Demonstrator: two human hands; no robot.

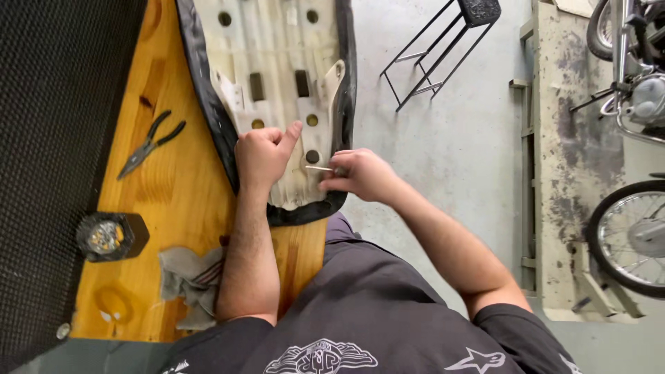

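An upturned motorcycle seat (pixel 277 62) lies on a wooden bench (pixel 173 194), its pale plastic base up and its black cover wrapped around the rim. My left hand (pixel 262 154) rests as a loose fist on the near end of the seat base, thumb raised. My right hand (pixel 360 173) pinches a thin metal tool (pixel 318 167) at the seat's right rim, its tip pointing left onto the base near a round hole.
Black-handled pliers (pixel 147 145) lie on the bench left of the seat. A black round container (pixel 109 235) and a grey rag (pixel 190 280) sit near the front. A black metal stool (pixel 443 41) stands on the concrete floor; a motorcycle wheel (pixel 634 235) is at the right.
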